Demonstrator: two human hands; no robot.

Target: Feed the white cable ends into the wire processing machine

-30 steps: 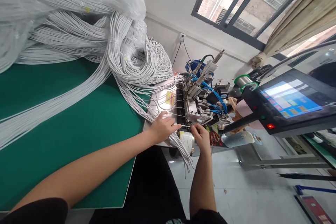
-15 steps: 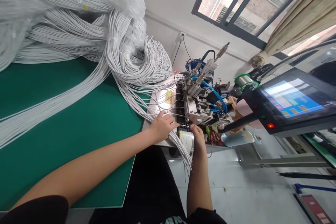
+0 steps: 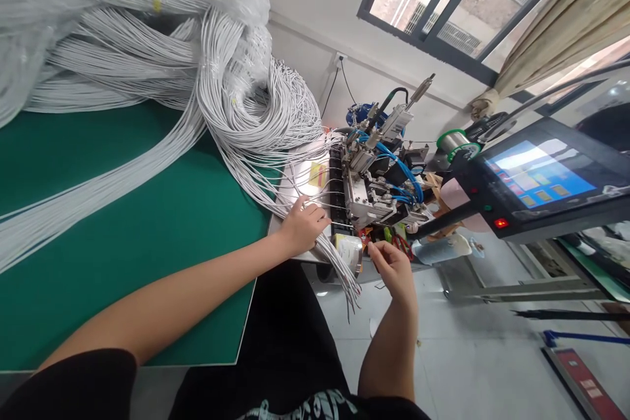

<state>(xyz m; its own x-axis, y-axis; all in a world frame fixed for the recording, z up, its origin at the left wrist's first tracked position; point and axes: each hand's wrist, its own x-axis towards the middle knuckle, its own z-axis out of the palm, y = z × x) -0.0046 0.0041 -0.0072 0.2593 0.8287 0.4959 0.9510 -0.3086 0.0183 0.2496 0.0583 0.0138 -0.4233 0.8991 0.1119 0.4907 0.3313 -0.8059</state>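
My left hand (image 3: 302,223) rests on the metal plate (image 3: 295,187) in front of the small soldering machine (image 3: 377,177), fingers curled over thin white wires (image 3: 325,205) that run into the machine's black clamp bar. My right hand (image 3: 391,261) hovers just below and right of the machine's front, fingers pinched together on something I cannot make out. A bundle of white cable ends (image 3: 339,269) hangs off the table edge between my hands.
A big heap of white cables (image 3: 162,65), partly in clear plastic, covers the green mat (image 3: 123,230). A touchscreen panel (image 3: 536,180) on an arm stands to the right. A solder wire spool (image 3: 455,141) sits behind the machine. Grey floor lies below.
My right hand has pulled back from the clamp bar, down and to the right. My left hand has stayed on the wires at the plate.
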